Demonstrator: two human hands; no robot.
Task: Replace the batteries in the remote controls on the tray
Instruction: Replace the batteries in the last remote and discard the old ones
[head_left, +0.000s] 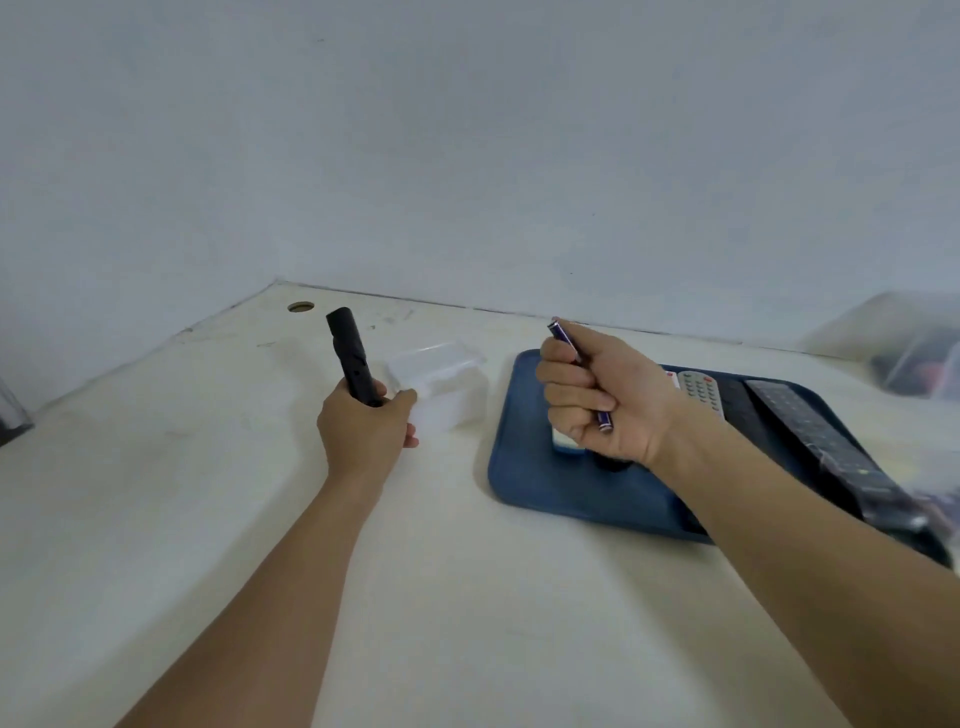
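While the blue tray (524, 483) on the counter (467, 597) carries other remotes, the left hand (363, 431) grips a black remote (353, 364) upright left of it. Above the tray, the right hand (597, 395) curls round purple batteries (563, 340); they could slip and roll away.

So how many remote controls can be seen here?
3 clear ones: a slim black remote gripped upright in the left hand, and a grey remote and a long black remote on the blue tray. The right hand may hide more.
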